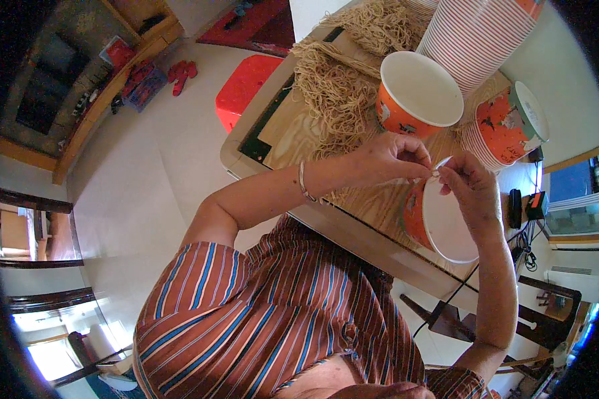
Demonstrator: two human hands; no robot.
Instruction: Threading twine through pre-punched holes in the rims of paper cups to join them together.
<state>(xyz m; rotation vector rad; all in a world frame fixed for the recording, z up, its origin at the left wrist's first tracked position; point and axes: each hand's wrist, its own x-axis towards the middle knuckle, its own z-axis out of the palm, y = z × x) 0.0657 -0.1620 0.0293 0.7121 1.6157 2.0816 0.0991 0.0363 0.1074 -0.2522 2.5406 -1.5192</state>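
Both my hands meet over the rim of an orange-and-white paper bucket (416, 219), which lies tilted on the wooden board at the table's near right edge. My left hand (399, 159) is closed, its thumb and fingers pinching a thin pale cord (435, 173) at the rim. From the right, my right hand (471, 186) pinches at the same spot, its fingertips almost touching the left ones. How the cord passes the rim is hidden by my fingers. Just beyond my left hand stands a second paper bucket (422, 90), open side up.
Heaps of beige cord (336, 86) cover the board's far left part. A tall stack of nested buckets (479, 43) rises at the back, and a shorter upside-down stack (502, 130) stands right. Black cables (527, 243) hang beyond the right edge. A red stool (243, 90) stands left of the table.
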